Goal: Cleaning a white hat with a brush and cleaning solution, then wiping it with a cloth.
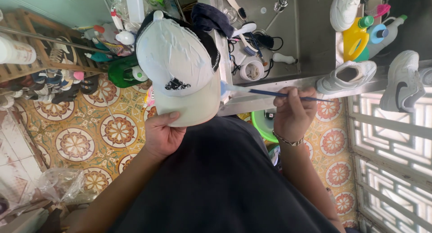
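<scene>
My left hand [161, 135] grips the cream brim of a white baseball cap [177, 62] with a dark emblem on its front, held up over my lap. The cap's crown looks coated with a whitish paste. My right hand [294, 113], with a bracelet on the wrist, pinches a thin blue-handled brush [270, 93]. The brush's pale tip touches the cap's right side at the brim's edge.
A steel sink [288, 39] ahead holds brushes, a small white tub [252, 71] and cables. White sneakers [348, 76] rest on its ledge, beside yellow and white bottles [355, 39]. A wooden shoe rack [49, 57] stands at left on patterned floor tiles. A green basin [263, 125] sits under the sink.
</scene>
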